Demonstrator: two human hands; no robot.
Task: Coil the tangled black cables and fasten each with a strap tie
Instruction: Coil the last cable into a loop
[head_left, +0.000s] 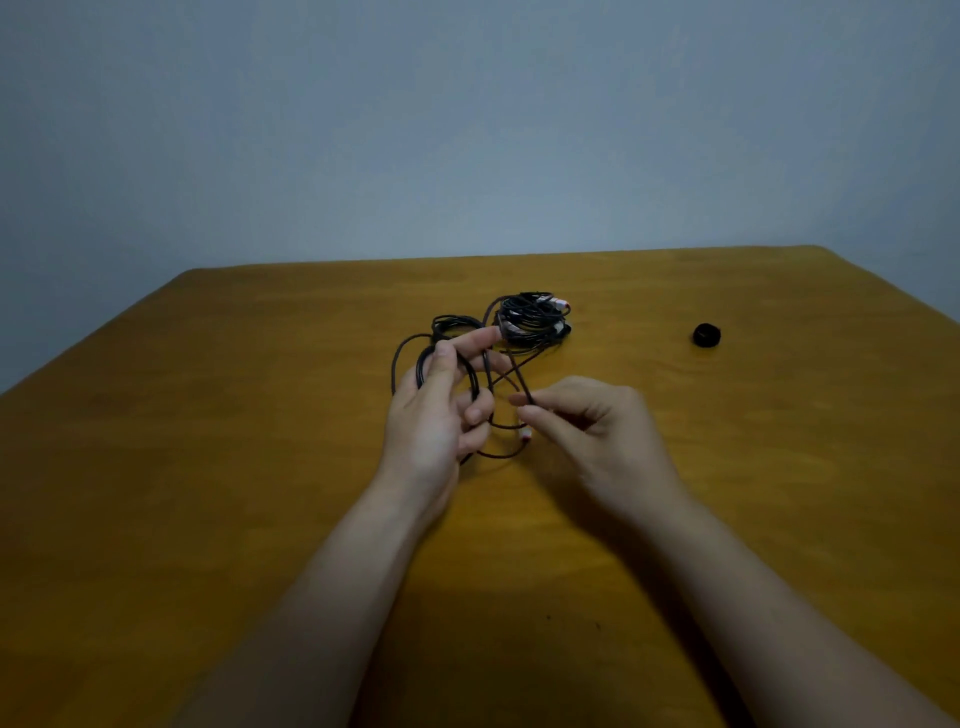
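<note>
1. Cables (530, 317), black and tangled, lie in a heap at the far middle of the wooden desk (208, 467), with loose loops trailing nearer toward both hands.
2. The left hand (436, 410) is raised with palm turned right, fingers spread; a loop (470, 376) of cable hangs over them, pinned under the thumb.
3. The right hand (587, 431) pinches a strand between thumb and forefinger just right of the left hand, the other fingers curled in.
4. A pale plug end (525, 432) shows just below that pinch, though the dim view leaves it unclear whether the fingers touch it.
5. A small black roll (706, 334), possibly strap tie, sits well apart at the far right.
</note>
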